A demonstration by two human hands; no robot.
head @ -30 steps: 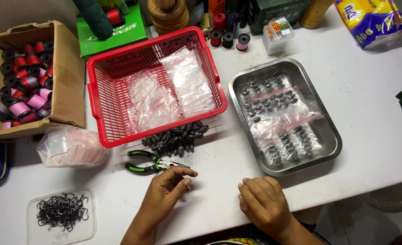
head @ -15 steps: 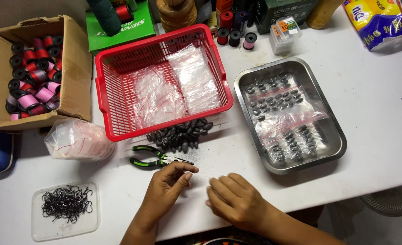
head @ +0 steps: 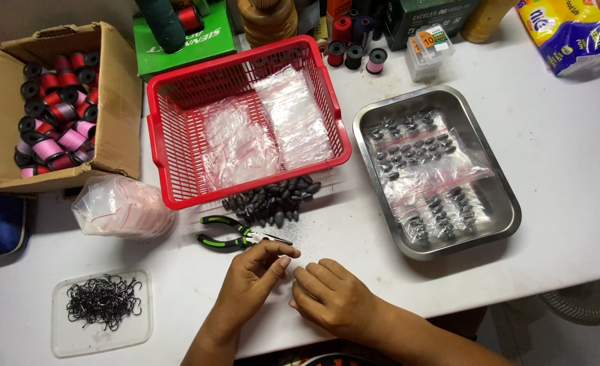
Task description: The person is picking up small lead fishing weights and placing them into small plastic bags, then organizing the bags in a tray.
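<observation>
A cardboard box [head: 120,102] of thread spools sits left of a red basket [head: 171,169] holding what look like clear bags.

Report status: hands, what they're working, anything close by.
Left hand and right hand fingertips together on the table, pinching something too small to tell. Pliers by the left hand; sinker pile behind.

single head cam, looks steeply down at the white table [head: 571,224] from above the near edge, mid range. both hands sit bottom centre, red basket [head: 178,122] upper middle, steel tray [head: 510,210] right. no second view to overlap.
</observation>
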